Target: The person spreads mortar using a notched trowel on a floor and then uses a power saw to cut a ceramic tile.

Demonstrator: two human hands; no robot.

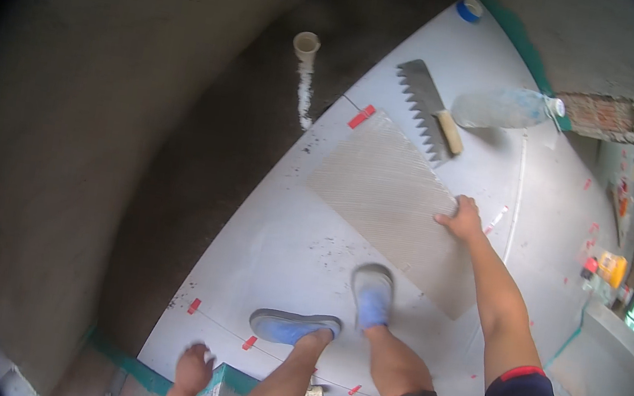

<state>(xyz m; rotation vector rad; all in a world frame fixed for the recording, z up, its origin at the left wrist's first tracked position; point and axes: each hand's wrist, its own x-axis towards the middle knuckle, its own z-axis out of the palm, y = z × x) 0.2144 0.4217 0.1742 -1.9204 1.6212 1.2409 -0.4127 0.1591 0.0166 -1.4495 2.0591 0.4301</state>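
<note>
A rectangular tile (392,184) with fine ridged lines lies on the pale tiled floor (277,249). My right hand (463,219) grips its right edge, thumb on the upper face, the other fingers at the edge and partly hidden. Low on the left, my left hand (193,367) hangs beside a green-edged corner, fingers loosely bent and nothing seen in them. Beyond the tile lies a notched trowel (425,92) with big teeth and a wooden handle (449,131). A red tile wedge (361,117) sits by the tile's far corner.
A clear plastic bottle (504,109) lies right of the trowel; a blue tape roll (469,9) is farther off. Left of the floor's edge is a dark recess with a white pipe (306,44). My shoes (295,328) stand on the floor near more red wedges (250,342).
</note>
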